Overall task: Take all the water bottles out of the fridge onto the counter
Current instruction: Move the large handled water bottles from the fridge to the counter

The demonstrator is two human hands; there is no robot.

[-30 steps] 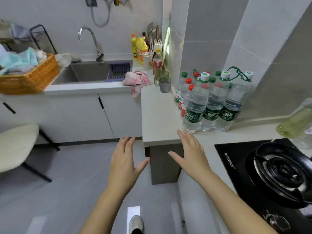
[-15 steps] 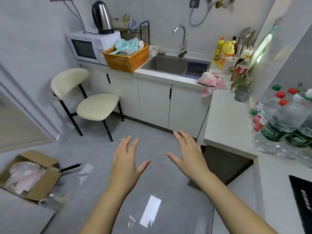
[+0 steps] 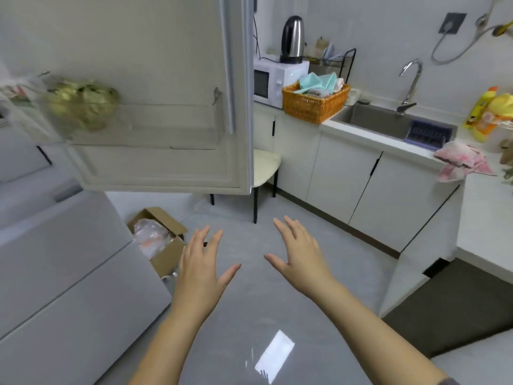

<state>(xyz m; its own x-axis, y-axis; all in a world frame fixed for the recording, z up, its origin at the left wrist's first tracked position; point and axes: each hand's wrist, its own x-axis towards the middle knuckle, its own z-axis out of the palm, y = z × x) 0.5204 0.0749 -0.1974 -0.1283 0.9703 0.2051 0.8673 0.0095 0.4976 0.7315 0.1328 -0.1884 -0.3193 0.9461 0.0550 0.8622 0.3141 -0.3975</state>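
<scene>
The view has swung left since half a second ago: the clear plastic water bottles that stood at 3 o'clock on the worktop are out of frame, and a white open fridge door now fills 11 o'clock. Its clear door shelf holds something greenish (too blurred to name). The left hand and right hand stay as before, fingers straight and spread, holding nothing, over the glossy grey floor.

The white worktop runs from 1 to 3 o'clock, with a steel sink set into it and white cabinets below. The white fridge body stands at 8 o'clock.

Counted: two hands, one steel kettle on one white microwave, one orange woven basket, one pink cloth over the worktop's edge, one brown cardboard box on the floor, and one cream chair partly behind the door.
</scene>
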